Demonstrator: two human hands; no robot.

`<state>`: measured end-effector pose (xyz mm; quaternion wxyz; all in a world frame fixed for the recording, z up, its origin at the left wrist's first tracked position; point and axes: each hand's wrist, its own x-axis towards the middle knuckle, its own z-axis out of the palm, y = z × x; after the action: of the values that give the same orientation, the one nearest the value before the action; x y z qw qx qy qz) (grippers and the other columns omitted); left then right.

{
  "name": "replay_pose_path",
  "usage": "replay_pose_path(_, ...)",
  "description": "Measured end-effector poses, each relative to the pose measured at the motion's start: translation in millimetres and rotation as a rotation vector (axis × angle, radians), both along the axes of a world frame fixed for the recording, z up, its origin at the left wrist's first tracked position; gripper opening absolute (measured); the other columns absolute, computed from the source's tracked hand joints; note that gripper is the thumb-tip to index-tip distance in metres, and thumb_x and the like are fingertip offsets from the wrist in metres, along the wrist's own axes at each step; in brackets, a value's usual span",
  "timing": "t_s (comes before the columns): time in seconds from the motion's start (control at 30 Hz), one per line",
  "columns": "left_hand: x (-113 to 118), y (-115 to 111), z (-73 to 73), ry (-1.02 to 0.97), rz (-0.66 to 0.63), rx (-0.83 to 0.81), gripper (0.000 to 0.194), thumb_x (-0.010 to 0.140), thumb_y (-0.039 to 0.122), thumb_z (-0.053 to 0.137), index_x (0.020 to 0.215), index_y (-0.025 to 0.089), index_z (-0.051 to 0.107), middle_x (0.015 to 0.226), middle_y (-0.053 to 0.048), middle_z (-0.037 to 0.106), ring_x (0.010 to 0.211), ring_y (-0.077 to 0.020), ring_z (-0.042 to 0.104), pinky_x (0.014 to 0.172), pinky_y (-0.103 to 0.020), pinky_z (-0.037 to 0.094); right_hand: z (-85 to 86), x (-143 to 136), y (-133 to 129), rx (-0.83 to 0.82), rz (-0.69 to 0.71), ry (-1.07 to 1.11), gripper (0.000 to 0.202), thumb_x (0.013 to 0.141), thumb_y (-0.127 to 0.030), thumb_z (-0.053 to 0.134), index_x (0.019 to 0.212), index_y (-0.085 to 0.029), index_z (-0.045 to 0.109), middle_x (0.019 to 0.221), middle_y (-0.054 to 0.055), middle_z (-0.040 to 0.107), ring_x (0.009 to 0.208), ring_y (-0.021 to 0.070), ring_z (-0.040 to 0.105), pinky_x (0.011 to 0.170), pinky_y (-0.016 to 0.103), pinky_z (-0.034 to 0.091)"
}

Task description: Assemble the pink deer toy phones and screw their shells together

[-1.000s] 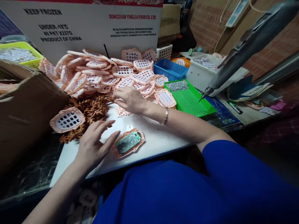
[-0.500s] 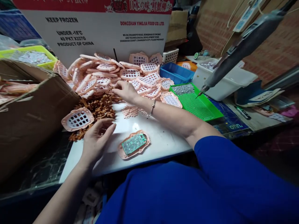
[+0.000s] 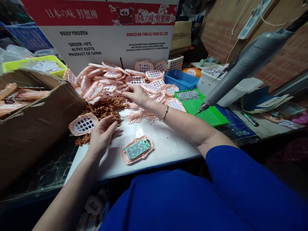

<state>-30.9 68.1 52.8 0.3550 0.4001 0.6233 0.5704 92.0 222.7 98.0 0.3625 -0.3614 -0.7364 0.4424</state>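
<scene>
My left hand (image 3: 103,133) is beside the heap of small brown plastic parts (image 3: 102,109), thumb and fingers apart, with nothing visible in it. My right hand (image 3: 136,95) reaches to the far end of that heap, against the pile of pink shell halves (image 3: 109,87). Its fingertips are pinched together; what is between them is hidden. On the white board (image 3: 166,144) lies a pink shell half with a green circuit board (image 3: 137,149) inside. A single pink cover with rows of holes (image 3: 84,124) rests on the brown parts, left of my left hand. Small pink pieces (image 3: 139,116) lie under my right forearm.
An electric screwdriver (image 3: 231,73) hangs at the right, its tip over a green tray (image 3: 211,116) with silver screws. Behind are a blue bin (image 3: 181,80) and white tub (image 3: 226,85). A cardboard box (image 3: 40,128) stands left; a printed carton (image 3: 106,38) backs the pile.
The view has tilted up slightly, so the scene sits lower. My left hand has moved slightly, its fingers closer to the brown parts. My right hand stays pinched at the heap.
</scene>
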Motion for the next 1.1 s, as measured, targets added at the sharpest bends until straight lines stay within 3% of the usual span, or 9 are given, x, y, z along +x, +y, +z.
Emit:
replay_pose_path(0.1,0,2,-0.5,-0.012,0.003,0.020,0.050,0.061,0.049,0.079,0.099,0.020,0.065,0.089,-0.004,0.070,0.081,-0.0216,0.072,0.069,-0.033,0.061,-4.3,4,-8,-0.190,0.076,0.071,0.021,0.091,-0.013,0.056,0.073,-0.020,0.047,0.064,-0.003,0.054,0.058,0.0101,0.050,0.060,0.025,0.044)
replay_pose_path(0.27,3,8,0.0,-0.025,-0.004,0.049,0.050,0.061,0.048,0.078,0.100,0.020,0.063,0.090,-0.004,0.069,0.080,-0.0210,0.071,0.070,-0.034,0.061,-10.5,11,-15,0.075,0.062,-0.107,0.026,0.082,-0.003,0.059,0.066,-0.019,0.047,0.066,-0.003,0.053,0.071,0.0125,0.051,0.074,0.027,0.044)
replay_pose_path(0.33,3,10,-0.4,-0.028,-0.009,0.059,0.049,0.061,0.048,0.078,0.099,0.020,0.063,0.091,-0.004,0.069,0.081,-0.0211,0.071,0.072,-0.035,0.061,-8.8,12,-15,0.070,0.043,-0.093,0.025,0.081,-0.003,0.062,0.065,-0.018,0.050,0.065,-0.003,0.053,0.070,0.0121,0.050,0.073,0.026,0.043)
replay_pose_path(0.53,5,8,3.1,-0.007,0.034,0.147,0.053,0.061,0.039,0.080,0.110,0.028,0.060,0.110,-0.004,0.065,0.085,-0.0182,0.070,0.077,-0.035,0.061,8.2,13,-31,-0.503,0.127,0.165,0.020,0.091,-0.005,0.056,0.077,-0.018,0.050,0.057,-0.007,0.052,0.048,0.0058,0.047,0.049,0.017,0.040)
replay_pose_path(0.63,9,2,10.0,0.123,0.033,0.259,0.037,0.066,0.039,0.078,0.100,0.027,0.067,0.107,-0.002,0.067,0.088,-0.0180,0.069,0.083,-0.034,0.059,9.8,24,-46,-0.606,0.229,0.180,0.016,0.091,-0.003,0.056,0.084,-0.017,0.054,0.061,-0.007,0.055,0.048,0.0059,0.051,0.049,0.017,0.044)
replay_pose_path(0.7,13,-2,14.9,0.171,0.014,0.254,0.027,0.069,0.042,0.076,0.088,0.025,0.069,0.090,-0.001,0.069,0.079,-0.0182,0.068,0.076,-0.034,0.060,5.8,36,-54,-0.551,0.291,0.117,0.015,0.094,-0.007,0.055,0.082,-0.017,0.056,0.060,-0.007,0.055,0.049,0.0066,0.052,0.050,0.018,0.044)
replay_pose_path(0.87,27,-10,21.5,0.077,-0.065,0.103,0.027,0.064,0.045,0.078,0.075,0.021,0.068,0.057,0.003,0.062,0.049,-0.0140,0.058,0.051,-0.030,0.053,-7.6,69,-65,-0.070,0.386,0.053,0.017,0.092,-0.013,0.064,0.075,-0.014,0.067,0.073,-0.003,0.062,0.069,0.0057,0.056,0.068,0.018,0.046)
replay_pose_path(1.0,41,-11,20.2,0.031,-0.122,0.119,0.027,0.062,0.041,0.081,0.071,0.018,0.068,0.057,0.002,0.065,0.046,-0.0117,0.057,0.046,-0.024,0.049,-13.4,90,-69,-0.098,0.517,0.132,0.015,0.095,-0.020,0.061,0.085,-0.013,0.069,0.075,-0.002,0.065,0.069,0.0062,0.058,0.067,0.020,0.047)
replay_pose_path(1.1,50,-12,18.8,-0.074,-0.130,0.109,0.034,0.062,0.044,0.084,0.076,0.018,0.068,0.063,0.001,0.069,0.048,-0.0111,0.060,0.048,-0.023,0.051,-21.0,103,-72,-0.150,0.418,0.209,0.017,0.096,-0.024,0.060,0.087,-0.013,0.068,0.076,-0.001,0.066,0.064,0.0054,0.054,0.061,0.019,0.045)
